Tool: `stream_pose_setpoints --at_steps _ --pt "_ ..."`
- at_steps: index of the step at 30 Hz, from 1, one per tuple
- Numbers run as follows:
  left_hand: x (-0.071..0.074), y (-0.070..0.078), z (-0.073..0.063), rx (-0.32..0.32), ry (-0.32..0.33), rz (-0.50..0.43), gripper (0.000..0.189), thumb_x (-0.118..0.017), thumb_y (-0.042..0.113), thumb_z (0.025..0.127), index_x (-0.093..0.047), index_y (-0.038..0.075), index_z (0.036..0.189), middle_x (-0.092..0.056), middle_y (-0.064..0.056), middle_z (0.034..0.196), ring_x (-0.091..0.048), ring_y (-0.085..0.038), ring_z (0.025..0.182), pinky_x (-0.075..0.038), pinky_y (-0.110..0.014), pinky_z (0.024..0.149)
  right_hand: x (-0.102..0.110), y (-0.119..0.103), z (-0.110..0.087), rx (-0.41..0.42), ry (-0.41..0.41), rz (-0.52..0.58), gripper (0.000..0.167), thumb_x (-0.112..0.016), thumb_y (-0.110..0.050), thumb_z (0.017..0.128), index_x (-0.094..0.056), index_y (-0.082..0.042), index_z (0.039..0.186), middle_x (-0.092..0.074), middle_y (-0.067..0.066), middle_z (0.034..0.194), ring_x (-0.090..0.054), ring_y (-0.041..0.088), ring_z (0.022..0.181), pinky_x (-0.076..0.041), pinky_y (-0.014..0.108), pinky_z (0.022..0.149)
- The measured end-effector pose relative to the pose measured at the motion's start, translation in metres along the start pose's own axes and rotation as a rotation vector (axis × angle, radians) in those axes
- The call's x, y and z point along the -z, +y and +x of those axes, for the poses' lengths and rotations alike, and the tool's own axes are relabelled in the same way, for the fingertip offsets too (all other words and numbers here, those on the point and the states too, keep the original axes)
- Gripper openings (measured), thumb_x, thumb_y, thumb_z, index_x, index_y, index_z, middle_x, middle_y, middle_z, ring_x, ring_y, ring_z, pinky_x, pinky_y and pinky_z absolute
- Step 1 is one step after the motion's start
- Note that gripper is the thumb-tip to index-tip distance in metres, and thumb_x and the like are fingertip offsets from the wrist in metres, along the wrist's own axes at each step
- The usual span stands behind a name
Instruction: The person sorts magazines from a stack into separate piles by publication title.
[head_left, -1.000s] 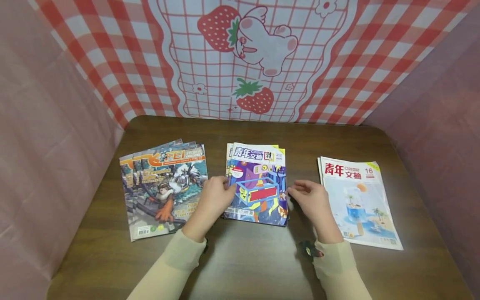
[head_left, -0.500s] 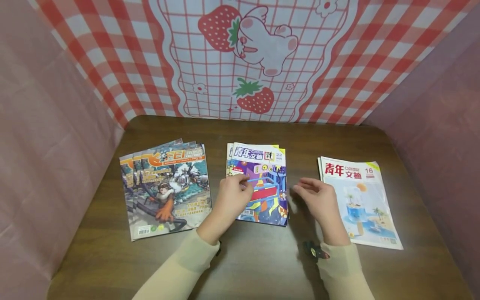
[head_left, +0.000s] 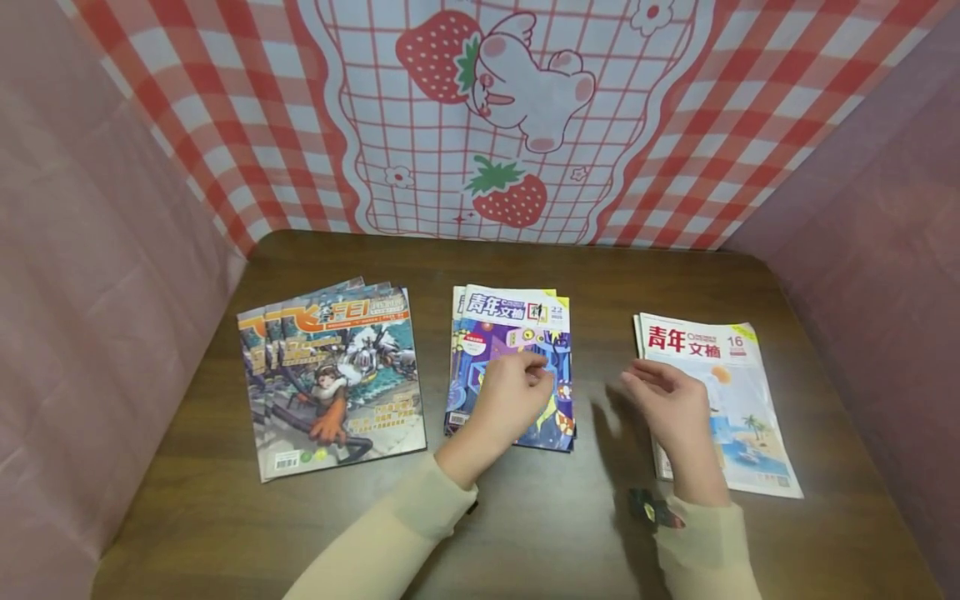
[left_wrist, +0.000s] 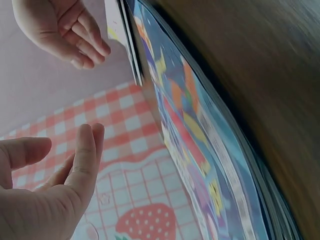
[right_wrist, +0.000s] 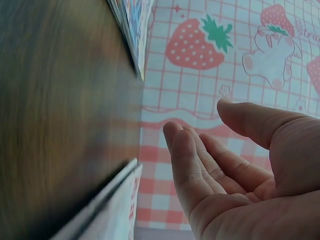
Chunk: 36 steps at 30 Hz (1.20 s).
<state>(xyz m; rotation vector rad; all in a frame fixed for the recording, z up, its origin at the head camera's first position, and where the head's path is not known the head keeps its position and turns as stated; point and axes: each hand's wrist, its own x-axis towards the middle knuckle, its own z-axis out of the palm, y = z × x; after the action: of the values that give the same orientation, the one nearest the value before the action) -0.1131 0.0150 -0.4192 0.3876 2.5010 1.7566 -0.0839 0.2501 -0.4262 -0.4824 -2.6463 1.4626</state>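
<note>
My left hand (head_left: 512,400) hovers over the middle stack of magazines (head_left: 513,312), whose top cover is purple with a white title band. Its thumb and fingers are apart with nothing between them, as the left wrist view shows. Farther right, my right hand (head_left: 671,408) is above the left edge of the right magazine stack (head_left: 753,392), which has a pale beach cover. In the right wrist view its fingers (right_wrist: 185,160) are loosely bent, thumb apart, holding nothing. Both hands partly cover the magazines below them.
On the left, several magazines (head_left: 337,383) with a grey and orange cover lie fanned out on the brown wooden table (head_left: 540,517). Behind the table hangs a red-and-white checked cloth (head_left: 420,200) with strawberries. Pink cloth (head_left: 112,275) borders the left side.
Both hands have moved to the right. My left hand has gone from the middle stack's left edge to over its cover; my right hand has gone from beside that stack toward the right one.
</note>
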Motion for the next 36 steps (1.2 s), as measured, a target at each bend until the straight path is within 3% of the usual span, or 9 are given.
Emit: stream_pose_setpoints --at_steps 5,13,17,21,23,26,31,36 --pt "-0.015 0.006 0.001 -0.025 -0.029 0.007 0.022 -0.071 0.004 0.090 -0.074 -0.008 0.109 -0.071 -0.006 0.084 -0.067 -0.007 0.074 -0.053 -0.018 0.068 0.011 0.004 -0.002 -0.015 0.048 -0.011 0.045 -0.074 -0.025 0.096 -0.066 0.004 0.128 -0.070 0.020 0.118 -0.065 -0.005 0.091 -0.050 0.011 0.078" --pt "-0.040 0.017 0.006 -0.009 -0.116 -0.010 0.022 -0.069 0.008 0.092 -0.074 -0.005 0.109 -0.072 -0.004 0.088 -0.067 -0.003 0.079 -0.053 -0.017 0.071 0.035 0.020 -0.003 -0.144 0.112 -0.108 0.052 -0.073 -0.039 0.095 -0.066 -0.004 0.133 -0.069 0.014 0.123 -0.067 0.020 0.111 -0.049 0.012 0.079" --pt "-0.052 0.019 0.007 -0.001 -0.131 -0.024 0.022 -0.069 0.008 0.092 -0.074 -0.005 0.109 -0.073 -0.003 0.090 -0.066 -0.002 0.079 -0.052 -0.016 0.070 0.045 0.028 -0.004 -0.155 0.152 -0.096 0.053 -0.073 -0.038 0.095 -0.066 -0.003 0.134 -0.070 0.012 0.122 -0.068 0.010 0.105 -0.049 0.010 0.077" --pt "-0.063 0.021 0.009 -0.004 -0.143 -0.051 0.021 -0.069 0.007 0.091 -0.074 -0.006 0.108 -0.073 -0.005 0.090 -0.066 -0.002 0.079 -0.052 -0.015 0.070 0.056 0.032 -0.005 -0.195 0.196 -0.057 0.054 -0.076 -0.036 0.093 -0.066 -0.003 0.134 -0.074 0.003 0.115 -0.066 -0.002 0.095 -0.048 0.010 0.077" --pt "-0.070 0.022 0.011 -0.003 -0.146 -0.054 0.021 -0.070 0.006 0.091 -0.074 -0.005 0.108 -0.073 -0.005 0.090 -0.067 -0.002 0.079 -0.052 -0.015 0.070 0.061 0.034 -0.004 -0.228 0.205 -0.046 0.056 -0.077 -0.037 0.092 -0.065 -0.004 0.136 -0.073 0.001 0.116 -0.067 -0.001 0.096 -0.049 0.011 0.080" --pt "-0.081 0.024 0.013 -0.004 -0.147 -0.030 0.021 -0.072 0.008 0.090 -0.075 -0.004 0.106 -0.074 -0.002 0.089 -0.066 -0.001 0.077 -0.051 -0.013 0.068 0.071 0.038 -0.004 -0.289 0.199 -0.063 0.062 -0.075 -0.043 0.092 -0.061 -0.007 0.141 -0.069 0.007 0.127 -0.066 0.012 0.112 -0.049 0.022 0.092" --pt "-0.103 0.028 0.016 -0.047 -0.136 0.083 0.017 -0.073 0.011 0.087 -0.078 0.002 0.100 -0.073 0.004 0.081 -0.061 0.004 0.069 -0.046 -0.010 0.063 0.088 0.046 -0.003 -0.389 0.192 -0.080 0.072 -0.069 -0.053 0.093 -0.052 -0.013 0.150 -0.055 0.012 0.146 -0.048 0.029 0.136 -0.040 0.048 0.108" --pt "-0.117 0.033 0.017 -0.017 -0.171 0.114 0.020 -0.071 0.013 0.088 -0.078 0.000 0.103 -0.064 0.007 0.069 -0.055 -0.001 0.065 -0.043 -0.012 0.059 0.097 0.055 -0.004 -0.428 0.223 -0.084 0.073 -0.068 -0.053 0.093 -0.050 -0.014 0.152 -0.053 0.011 0.148 -0.049 0.027 0.136 -0.041 0.043 0.109"
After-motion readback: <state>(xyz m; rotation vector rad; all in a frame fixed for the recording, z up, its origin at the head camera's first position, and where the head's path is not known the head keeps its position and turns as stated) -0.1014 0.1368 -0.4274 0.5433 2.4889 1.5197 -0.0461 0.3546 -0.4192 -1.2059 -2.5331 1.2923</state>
